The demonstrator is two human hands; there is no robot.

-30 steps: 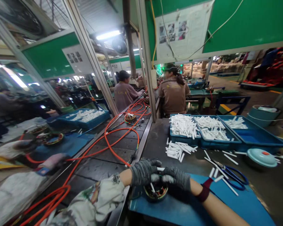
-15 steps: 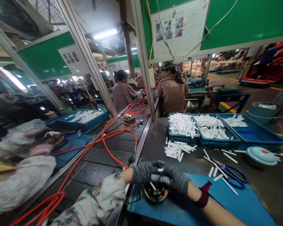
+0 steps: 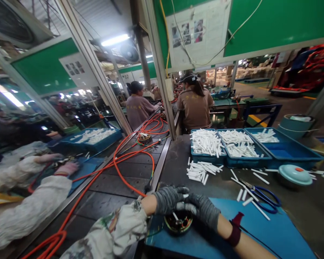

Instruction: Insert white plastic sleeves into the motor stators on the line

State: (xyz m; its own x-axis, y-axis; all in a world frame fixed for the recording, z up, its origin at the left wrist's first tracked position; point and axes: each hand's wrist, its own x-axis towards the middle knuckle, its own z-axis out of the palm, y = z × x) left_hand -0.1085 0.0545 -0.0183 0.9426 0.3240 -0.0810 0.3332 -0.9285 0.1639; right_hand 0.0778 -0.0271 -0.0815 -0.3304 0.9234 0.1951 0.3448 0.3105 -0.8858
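Observation:
My left hand (image 3: 169,199) and my right hand (image 3: 203,211), both in grey gloves, meet over a round wound motor part (image 3: 178,222) that lies on a blue mat (image 3: 270,233). Together the fingertips pinch a short white tube (image 3: 185,196) just above the part. Another white tube stands inside the part. A loose pile of white tubes (image 3: 201,170) lies on the dark bench beyond my hands.
Blue trays (image 3: 283,151) with white tubes stand at the back right, blue-handled scissors (image 3: 261,196) and a teal lid (image 3: 295,174) nearer. An orange cable (image 3: 129,158) snakes along the conveyor on the left. Two people sit with their backs to me; another person's sleeved arms work at far left.
My hands stay pinched together over the motor part. The view has shifted a little. The person at far left has moved their hands along their blue mat.

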